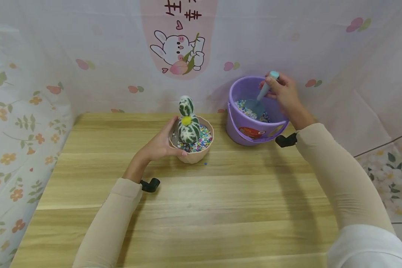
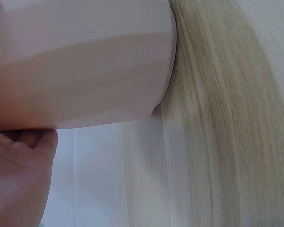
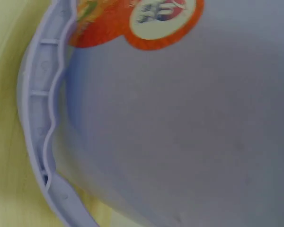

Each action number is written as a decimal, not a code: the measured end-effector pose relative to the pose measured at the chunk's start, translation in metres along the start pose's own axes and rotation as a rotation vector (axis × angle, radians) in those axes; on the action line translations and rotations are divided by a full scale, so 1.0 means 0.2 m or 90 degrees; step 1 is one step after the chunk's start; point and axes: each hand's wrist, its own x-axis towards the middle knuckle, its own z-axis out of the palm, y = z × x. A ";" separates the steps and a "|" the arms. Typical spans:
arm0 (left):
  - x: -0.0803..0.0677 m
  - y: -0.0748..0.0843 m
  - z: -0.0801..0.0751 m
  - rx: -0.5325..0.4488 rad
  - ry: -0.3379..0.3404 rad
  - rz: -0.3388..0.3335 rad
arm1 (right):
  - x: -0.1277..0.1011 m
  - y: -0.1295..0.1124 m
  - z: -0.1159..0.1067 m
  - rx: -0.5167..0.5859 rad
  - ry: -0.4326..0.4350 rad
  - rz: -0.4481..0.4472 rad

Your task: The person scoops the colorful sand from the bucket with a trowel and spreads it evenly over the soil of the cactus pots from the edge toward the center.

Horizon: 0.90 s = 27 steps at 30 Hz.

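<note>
My left hand (image 1: 162, 143) grips a pale pink faceted pot (image 1: 191, 158) from its left side, thumb along the front and fingers round the back. In the pot a cactus (image 1: 189, 130), dark green with white fuzz and a yellow flower, stands in colourful pebbles (image 1: 204, 138). In the left wrist view the pot's smooth wall (image 2: 85, 71) fills the upper left, with fingertips right under it. My right hand (image 1: 284, 93) holds a scoop (image 1: 266, 87) by its pale blue handle. The scoop's translucent blade reaches down into pebbles inside a purple bucket (image 1: 236, 126).
The bucket's handle (image 3: 40, 104) hangs down in front of its wall, near a red label (image 1: 252, 133). One small blue pebble (image 1: 206, 163) lies on the wooden table (image 1: 201, 216) before the pot. A printed cloth (image 1: 114, 44) hangs close behind the pot and bucket.
</note>
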 end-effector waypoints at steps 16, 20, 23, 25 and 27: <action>0.00 0.01 0.00 0.007 0.001 -0.012 | 0.02 0.00 -0.01 0.030 0.065 0.029; 0.00 0.01 0.00 0.005 0.000 -0.013 | 0.02 -0.01 -0.01 0.032 0.066 0.043; 0.00 0.01 0.00 0.003 0.000 -0.015 | 0.02 -0.01 -0.02 0.033 0.072 0.048; 0.00 0.01 0.00 0.003 -0.001 -0.015 | 0.02 0.00 -0.02 0.039 0.080 0.050; -0.01 0.02 0.00 0.006 -0.001 -0.021 | 0.03 0.00 -0.03 0.043 0.089 0.053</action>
